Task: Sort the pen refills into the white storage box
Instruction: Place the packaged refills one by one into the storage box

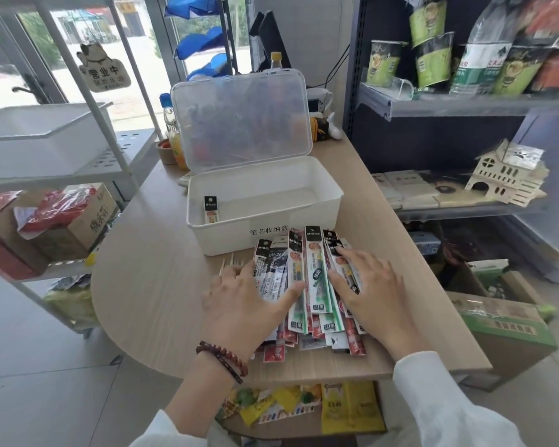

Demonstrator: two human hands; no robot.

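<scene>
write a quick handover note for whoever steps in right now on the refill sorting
Hands: the left hand lies open and flat on the left side of the pile of refill packs. The right hand lies open and flat on its right side. Neither grips a pack.
Things: the box sits on the counter just behind the pile, with its lid raised.
Done: one pack stands in the box's near left corner.
Left: the whole pile has yet to go into the box.
</scene>
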